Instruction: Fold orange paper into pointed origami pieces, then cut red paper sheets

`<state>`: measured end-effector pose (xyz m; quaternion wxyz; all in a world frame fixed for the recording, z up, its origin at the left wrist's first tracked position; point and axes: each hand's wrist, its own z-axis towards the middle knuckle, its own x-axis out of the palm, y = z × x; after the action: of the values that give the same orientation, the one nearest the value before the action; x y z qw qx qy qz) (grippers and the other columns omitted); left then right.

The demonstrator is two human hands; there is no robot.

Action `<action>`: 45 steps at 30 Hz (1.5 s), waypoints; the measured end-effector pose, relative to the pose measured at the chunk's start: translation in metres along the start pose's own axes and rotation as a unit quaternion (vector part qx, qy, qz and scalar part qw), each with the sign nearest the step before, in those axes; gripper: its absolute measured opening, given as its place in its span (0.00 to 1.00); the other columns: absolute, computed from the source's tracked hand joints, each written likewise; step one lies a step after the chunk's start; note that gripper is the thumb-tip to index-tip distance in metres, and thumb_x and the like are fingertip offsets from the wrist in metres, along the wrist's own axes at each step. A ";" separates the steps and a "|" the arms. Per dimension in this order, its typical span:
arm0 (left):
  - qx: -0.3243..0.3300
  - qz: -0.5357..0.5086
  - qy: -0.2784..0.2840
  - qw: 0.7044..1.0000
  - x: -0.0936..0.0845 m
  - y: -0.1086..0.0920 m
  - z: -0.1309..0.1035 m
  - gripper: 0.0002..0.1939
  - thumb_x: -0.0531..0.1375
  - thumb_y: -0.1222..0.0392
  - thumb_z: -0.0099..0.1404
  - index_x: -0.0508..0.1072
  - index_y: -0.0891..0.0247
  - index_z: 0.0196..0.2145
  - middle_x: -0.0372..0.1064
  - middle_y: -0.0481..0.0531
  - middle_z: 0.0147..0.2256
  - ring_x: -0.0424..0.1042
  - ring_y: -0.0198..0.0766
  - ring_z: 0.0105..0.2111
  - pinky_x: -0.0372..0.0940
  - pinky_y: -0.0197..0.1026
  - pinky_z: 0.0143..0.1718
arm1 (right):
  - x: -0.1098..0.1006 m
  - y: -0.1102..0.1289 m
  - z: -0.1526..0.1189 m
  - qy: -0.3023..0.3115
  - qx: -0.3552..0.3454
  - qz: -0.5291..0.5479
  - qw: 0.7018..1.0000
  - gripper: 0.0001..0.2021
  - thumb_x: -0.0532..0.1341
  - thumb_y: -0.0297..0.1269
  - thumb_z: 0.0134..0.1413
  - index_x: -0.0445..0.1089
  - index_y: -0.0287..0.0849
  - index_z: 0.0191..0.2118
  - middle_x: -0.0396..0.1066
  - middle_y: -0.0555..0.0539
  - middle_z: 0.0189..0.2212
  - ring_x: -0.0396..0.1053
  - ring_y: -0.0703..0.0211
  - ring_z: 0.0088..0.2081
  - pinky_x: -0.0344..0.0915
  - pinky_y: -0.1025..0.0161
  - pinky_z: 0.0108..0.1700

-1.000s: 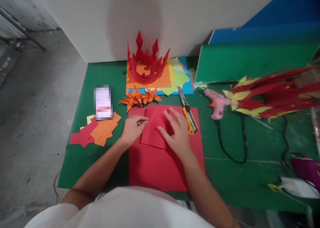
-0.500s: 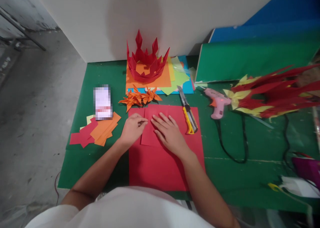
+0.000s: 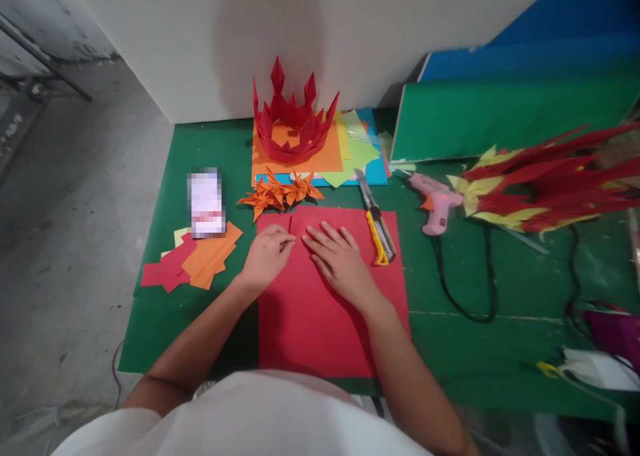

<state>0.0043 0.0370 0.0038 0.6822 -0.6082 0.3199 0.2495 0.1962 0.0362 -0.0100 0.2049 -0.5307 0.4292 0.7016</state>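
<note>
A large red paper sheet (image 3: 320, 336) lies on the green table in front of me. On its upper part rests a smaller red paper (image 3: 313, 217), whose outline is hard to tell from the sheet beneath. My left hand (image 3: 267, 257) is closed, thumb and forefinger pinching the smaller paper near its left side. Flat on the same paper lies my right hand (image 3: 340, 259), its fingers spread and pointing away from me. A yellow utility knife (image 3: 379, 229) with its blade out rests just right of my right hand, on the red sheet.
Orange folded paper flowers (image 3: 280, 194) and a red paper crown (image 3: 295, 143) stand beyond my hands. At left are a phone (image 3: 207, 203) and cut paper pieces (image 3: 203, 263). A pink glue gun (image 3: 436, 203) and a red-yellow paper piece (image 3: 545, 183) lie right.
The smaller red paper's lower edge, visible before below my hands, no longer shows. Both hands stay in nearly the same place.
</note>
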 end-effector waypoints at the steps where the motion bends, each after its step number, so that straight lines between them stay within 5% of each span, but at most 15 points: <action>1: 0.001 -0.002 0.000 1.000 0.000 0.000 0.000 0.07 0.60 0.70 0.61 0.78 0.62 0.33 0.71 0.50 0.32 0.70 0.33 0.30 0.68 0.37 0.37 | -0.001 -0.002 0.000 -0.001 0.006 -0.003 1.000 0.20 0.49 0.33 0.64 0.63 0.49 0.59 0.62 0.48 0.60 0.52 0.49 0.64 0.49 0.41 0.62; 17: 0.000 0.026 -0.004 1.000 0.000 -0.001 -0.002 0.07 0.60 0.70 0.61 0.77 0.64 0.33 0.71 0.51 0.32 0.70 0.35 0.30 0.68 0.39 0.37 | -0.010 -0.012 -0.013 -0.015 0.019 -0.031 0.999 0.16 0.55 0.40 0.61 0.69 0.56 0.53 0.59 0.49 0.62 0.47 0.44 0.66 0.44 0.36 0.61; 22: -0.005 0.041 -0.003 0.999 -0.001 0.000 -0.002 0.07 0.59 0.71 0.61 0.78 0.65 0.33 0.71 0.52 0.32 0.70 0.35 0.30 0.68 0.39 0.38 | -0.015 -0.009 -0.024 0.033 0.019 -0.016 0.999 0.28 0.60 0.50 0.55 0.60 0.55 0.61 0.50 0.46 0.66 0.41 0.41 0.67 0.44 0.35 0.61; 29: 0.005 0.040 -0.003 0.999 -0.002 0.000 -0.001 0.08 0.59 0.71 0.62 0.77 0.63 0.31 0.70 0.51 0.32 0.70 0.34 0.30 0.68 0.38 0.36 | -0.012 -0.005 -0.028 0.054 0.029 -0.023 0.998 0.33 0.61 0.52 0.53 0.56 0.52 0.63 0.50 0.44 0.66 0.43 0.41 0.67 0.46 0.35 0.61; 36: 0.017 0.042 -0.001 0.999 -0.002 0.001 -0.002 0.07 0.58 0.71 0.62 0.77 0.65 0.32 0.71 0.53 0.33 0.71 0.37 0.32 0.68 0.41 0.38 | -0.019 -0.014 -0.010 -0.046 0.073 -0.060 0.994 0.27 0.58 0.45 0.58 0.59 0.42 0.61 0.59 0.37 0.60 0.53 0.41 0.62 0.53 0.43 0.60; 45: 0.015 0.044 -0.007 0.999 0.000 0.003 -0.003 0.08 0.57 0.70 0.63 0.76 0.64 0.32 0.70 0.53 0.33 0.71 0.37 0.32 0.68 0.41 0.38 | -0.023 -0.026 0.025 -0.136 0.154 -0.125 0.971 0.26 0.53 0.49 0.60 0.58 0.40 0.60 0.65 0.33 0.50 0.60 0.38 0.51 0.59 0.43 0.48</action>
<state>0.0019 0.0340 0.0015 0.6817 -0.5820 0.3450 0.2784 0.2097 0.0749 0.0031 0.4265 -0.4416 0.4308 0.6614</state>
